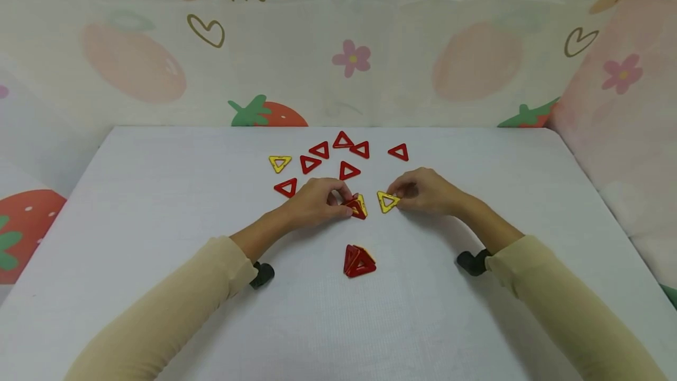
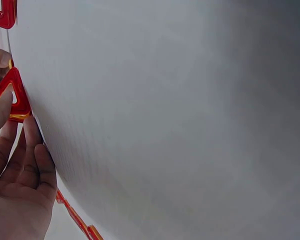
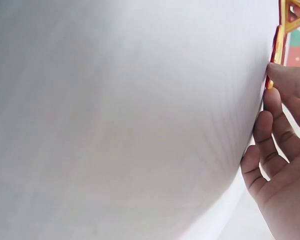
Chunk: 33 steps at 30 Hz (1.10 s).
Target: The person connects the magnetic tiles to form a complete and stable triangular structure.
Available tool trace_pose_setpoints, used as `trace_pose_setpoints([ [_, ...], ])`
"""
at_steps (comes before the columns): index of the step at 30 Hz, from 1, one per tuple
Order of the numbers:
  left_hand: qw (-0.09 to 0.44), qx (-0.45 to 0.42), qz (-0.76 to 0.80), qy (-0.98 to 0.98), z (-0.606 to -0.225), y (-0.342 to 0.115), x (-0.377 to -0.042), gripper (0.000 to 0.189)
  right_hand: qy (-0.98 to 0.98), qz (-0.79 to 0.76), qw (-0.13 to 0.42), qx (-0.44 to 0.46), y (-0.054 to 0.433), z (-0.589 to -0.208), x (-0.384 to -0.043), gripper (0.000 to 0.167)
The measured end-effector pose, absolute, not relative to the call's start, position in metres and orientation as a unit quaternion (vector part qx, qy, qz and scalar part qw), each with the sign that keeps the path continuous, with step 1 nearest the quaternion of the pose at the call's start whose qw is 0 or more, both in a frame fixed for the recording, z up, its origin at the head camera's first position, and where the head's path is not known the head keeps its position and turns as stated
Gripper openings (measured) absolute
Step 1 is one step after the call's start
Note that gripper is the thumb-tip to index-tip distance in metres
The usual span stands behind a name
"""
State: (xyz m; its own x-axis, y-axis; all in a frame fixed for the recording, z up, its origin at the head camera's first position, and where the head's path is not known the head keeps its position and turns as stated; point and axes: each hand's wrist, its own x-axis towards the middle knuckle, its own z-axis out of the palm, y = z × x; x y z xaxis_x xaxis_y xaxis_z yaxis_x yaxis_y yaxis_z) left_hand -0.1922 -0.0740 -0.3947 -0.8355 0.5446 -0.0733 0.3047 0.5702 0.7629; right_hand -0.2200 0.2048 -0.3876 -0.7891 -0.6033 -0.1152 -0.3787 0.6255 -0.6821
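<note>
L hand (image 1: pixel 317 201) pinching red/yellow cluster (image 1: pixel 361 209); R hand (image 1: pixel 426 191) pinching yellow triangle (image 1: pixel 381 201), betw. hands; risk: cluster poss. collapses if triangle knocks it or L grip slackens

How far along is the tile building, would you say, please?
Apparently done: one pyramid-like build, standing by itself. In hand: the left hand grips a joined red-and-yellow cluster, and the right hand pinches a yellow tile, apart from that cluster in the head view. Probably remaining: joining that tile, then perhaps using the seven red tiles and another yellow tile lying flat.
</note>
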Motion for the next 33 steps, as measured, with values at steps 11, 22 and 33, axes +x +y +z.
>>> trace_pose_setpoints([
  [11, 0.151, 0.247, 0.393, 0.873, -0.395, -0.074, -0.192, 0.021, 0.879, -0.327, 0.175, -0.300, 0.192, -0.387, -0.215, 0.024],
  [22, 0.146, 0.252, 0.395, 0.871, -0.395, -0.075, -0.193, 0.021, 0.880, -0.316, 0.173, -0.311, 0.183, -0.387, -0.215, 0.023],
  [33, 0.145, 0.248, 0.395, 0.873, -0.395, -0.075, -0.192, 0.020, 0.890, -0.302, 0.167, -0.299, 0.177, -0.385, -0.214, 0.021],
])
